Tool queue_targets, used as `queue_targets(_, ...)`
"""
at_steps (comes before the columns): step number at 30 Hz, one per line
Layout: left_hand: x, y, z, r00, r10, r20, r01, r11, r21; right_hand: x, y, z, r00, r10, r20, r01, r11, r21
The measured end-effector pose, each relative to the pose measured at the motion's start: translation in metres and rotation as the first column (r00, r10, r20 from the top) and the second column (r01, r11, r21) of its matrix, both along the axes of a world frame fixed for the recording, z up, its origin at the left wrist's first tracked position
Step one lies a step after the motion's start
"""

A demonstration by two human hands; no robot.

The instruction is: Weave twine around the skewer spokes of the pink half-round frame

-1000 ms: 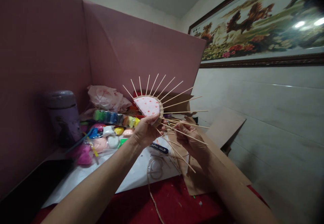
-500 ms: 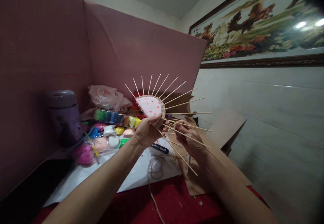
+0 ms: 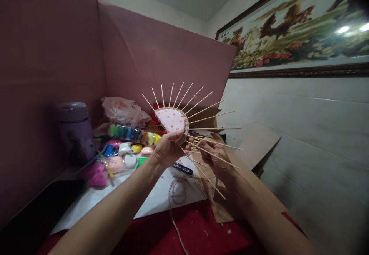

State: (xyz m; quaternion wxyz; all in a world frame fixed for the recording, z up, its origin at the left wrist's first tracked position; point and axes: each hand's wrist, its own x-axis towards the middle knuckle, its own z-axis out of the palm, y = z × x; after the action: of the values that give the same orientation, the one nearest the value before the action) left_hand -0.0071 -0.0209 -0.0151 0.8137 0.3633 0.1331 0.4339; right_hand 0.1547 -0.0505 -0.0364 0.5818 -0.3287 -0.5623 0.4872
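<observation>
While the left hand (image 3: 168,149) grips a dotted half-disc (image 3: 170,119), the right hand (image 3: 213,155) pinches a stick (image 3: 227,162), marks (image 3: 224,34) on the picture (image 3: 276,39) illegible

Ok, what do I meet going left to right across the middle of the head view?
Purple bottle → crumpled pink bag → left hand holding the polka-dot half-circle → right hand → leaning flat board.

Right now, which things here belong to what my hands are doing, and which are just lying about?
In the work:
dotted half-round piece, in your left hand
thin sticks fanning from its rim, at your right hand
twine, probably

Seemingly just lying about:
purple flask
colourful packets
pinkish bag
dark tool, though unsure
</observation>
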Motion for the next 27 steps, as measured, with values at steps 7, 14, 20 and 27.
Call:
queue_targets(7,-0.0006,0.0016,-0.0024,1.000,0.007,-0.006,-0.007,1.000,0.010,0.0029,0.0002,-0.0038,0.998,0.026,-0.059,-0.026,1.000,0.003)
queue_targets(14,-0.0003,0.0000,-0.0003,1.000,0.004,0.000,-0.004,1.000,0.014,0.0039,0.0000,-0.0023,0.996,-0.007,-0.085,0.012,0.998,0.057)
queue_targets(20,-0.0007,-0.0011,0.0004,1.000,0.005,-0.006,-0.005,1.000,0.018,0.0054,0.0032,-0.0064,0.994,0.019,-0.108,-0.015,0.999,0.030)
queue_targets(27,-0.0015,0.0018,-0.0017,1.000,-0.009,-0.019,0.010,0.998,0.055,0.0071,0.0032,-0.0041,0.997,-0.006,-0.083,0.004,1.000,-0.022)
